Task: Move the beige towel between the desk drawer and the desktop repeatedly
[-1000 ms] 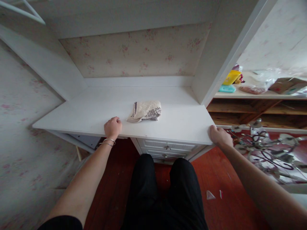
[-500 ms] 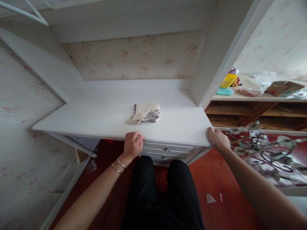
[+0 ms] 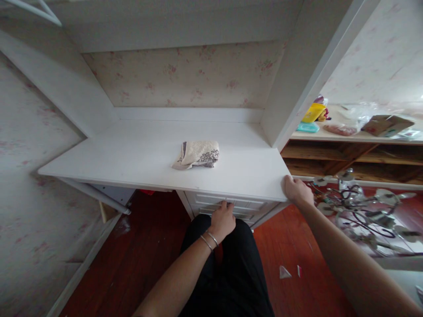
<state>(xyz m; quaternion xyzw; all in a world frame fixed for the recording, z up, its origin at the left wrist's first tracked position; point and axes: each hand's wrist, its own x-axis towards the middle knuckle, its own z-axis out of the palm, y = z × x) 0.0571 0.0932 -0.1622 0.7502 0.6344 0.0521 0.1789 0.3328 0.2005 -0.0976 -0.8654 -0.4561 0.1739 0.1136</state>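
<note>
Fingers bent, your left hand (image 3: 224,220) is touching the white, groove-panelled drawer front (image 3: 249,205) just ahead; whether it is gripping anything cannot be told. Your right hand (image 3: 298,190), half curled, is touching the corner of the smooth, flat desktop (image 3: 244,171), its hold unclear. A folded, dark-patterned cream cloth (image 3: 199,154) is lying beyond your left hand.

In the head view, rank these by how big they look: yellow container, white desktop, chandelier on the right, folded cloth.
Largest to smallest, as they look:
1. white desktop
2. chandelier
3. folded cloth
4. yellow container, farther off, so its real size against the cloth is unsure.
</note>
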